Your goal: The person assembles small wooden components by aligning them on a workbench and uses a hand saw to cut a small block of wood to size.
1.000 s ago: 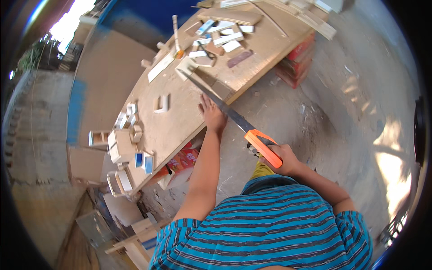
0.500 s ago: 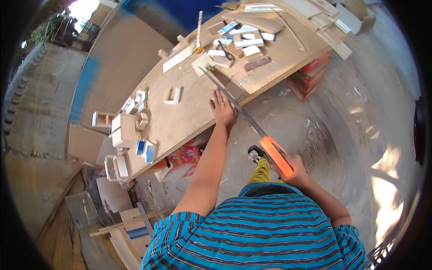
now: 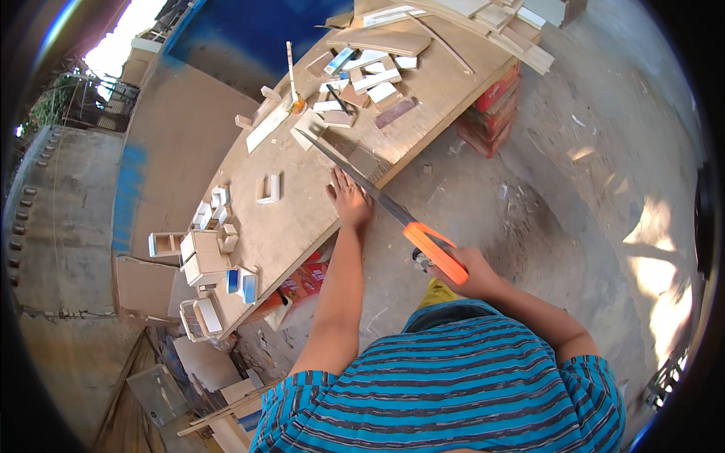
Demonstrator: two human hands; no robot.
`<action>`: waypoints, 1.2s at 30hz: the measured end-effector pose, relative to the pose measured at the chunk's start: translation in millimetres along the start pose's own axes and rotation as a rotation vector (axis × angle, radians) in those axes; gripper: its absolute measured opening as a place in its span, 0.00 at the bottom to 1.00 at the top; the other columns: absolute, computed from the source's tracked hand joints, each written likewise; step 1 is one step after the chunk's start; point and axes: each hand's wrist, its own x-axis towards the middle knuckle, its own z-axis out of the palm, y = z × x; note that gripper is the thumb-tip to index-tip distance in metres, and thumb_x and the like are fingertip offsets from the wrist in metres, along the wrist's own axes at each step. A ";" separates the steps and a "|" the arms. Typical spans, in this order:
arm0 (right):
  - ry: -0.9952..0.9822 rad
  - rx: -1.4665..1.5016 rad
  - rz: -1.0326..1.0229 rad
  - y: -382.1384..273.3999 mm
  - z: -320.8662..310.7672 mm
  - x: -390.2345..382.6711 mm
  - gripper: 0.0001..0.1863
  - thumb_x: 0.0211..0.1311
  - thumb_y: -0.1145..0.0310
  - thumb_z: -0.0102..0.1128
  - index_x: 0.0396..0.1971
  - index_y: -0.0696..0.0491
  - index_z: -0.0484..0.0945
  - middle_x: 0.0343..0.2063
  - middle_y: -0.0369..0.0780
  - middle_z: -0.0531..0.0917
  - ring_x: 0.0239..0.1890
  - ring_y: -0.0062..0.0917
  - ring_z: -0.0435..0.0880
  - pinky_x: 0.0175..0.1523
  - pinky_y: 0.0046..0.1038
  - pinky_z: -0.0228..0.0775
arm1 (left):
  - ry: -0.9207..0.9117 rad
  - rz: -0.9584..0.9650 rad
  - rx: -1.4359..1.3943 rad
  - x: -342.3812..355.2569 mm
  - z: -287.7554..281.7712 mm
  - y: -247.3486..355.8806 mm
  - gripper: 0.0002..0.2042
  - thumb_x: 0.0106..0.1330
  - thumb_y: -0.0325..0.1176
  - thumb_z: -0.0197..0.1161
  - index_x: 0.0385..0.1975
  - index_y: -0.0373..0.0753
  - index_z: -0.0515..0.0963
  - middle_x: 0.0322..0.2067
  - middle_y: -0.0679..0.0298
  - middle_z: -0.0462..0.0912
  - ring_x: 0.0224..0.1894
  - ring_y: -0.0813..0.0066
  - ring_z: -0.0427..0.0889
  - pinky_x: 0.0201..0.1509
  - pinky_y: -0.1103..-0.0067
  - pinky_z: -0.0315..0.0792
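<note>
My right hand is closed around the orange handle of a handsaw. The saw's long dark blade slants up and left across the near edge of the wooden worktable, and its tip lies over a pale square board. Just left of the blade, my left hand rests flat at the table's edge with its fingers stretched out. Whether a piece of wood lies beneath that palm, I cannot tell. A small U-shaped wooden frame sits farther left on the tabletop.
Several wood offcuts and a dark red strip lie beyond the blade. Small wooden boxes cluster at the table's left end. Long planks overhang the far right corner, above stacked red boxes. A brush stands near the back edge.
The saw has slid forward over the table, its tip reaching farther across the pale board. My left hand keeps its place on the table edge. The whole view has shifted slightly.
</note>
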 end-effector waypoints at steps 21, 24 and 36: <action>-0.019 -0.170 -0.191 21.8 18.4 7.7 0.13 0.55 0.61 0.66 0.32 0.55 0.79 0.22 0.46 0.80 0.25 0.42 0.79 0.31 0.34 0.71 | -0.127 -0.601 -2.069 30.1 5.3 -23.4 0.13 0.61 0.29 0.48 0.41 0.33 0.75 0.34 0.59 0.82 0.37 0.61 0.80 0.40 0.71 0.75; -0.016 -0.107 -0.139 16.9 17.3 9.0 0.15 0.55 0.58 0.65 0.30 0.55 0.78 0.22 0.45 0.80 0.25 0.42 0.79 0.31 0.36 0.71 | -0.072 -0.211 -0.843 33.1 -9.5 -25.2 0.10 0.60 0.33 0.52 0.35 0.38 0.78 0.35 0.55 0.83 0.38 0.56 0.82 0.41 0.69 0.76; 0.002 0.094 0.003 15.9 13.4 20.6 0.14 0.56 0.59 0.64 0.29 0.56 0.78 0.21 0.46 0.79 0.24 0.44 0.78 0.30 0.36 0.69 | -0.178 -0.112 -0.148 40.7 -61.4 15.2 0.14 0.53 0.37 0.64 0.36 0.38 0.78 0.33 0.51 0.83 0.37 0.51 0.81 0.40 0.69 0.75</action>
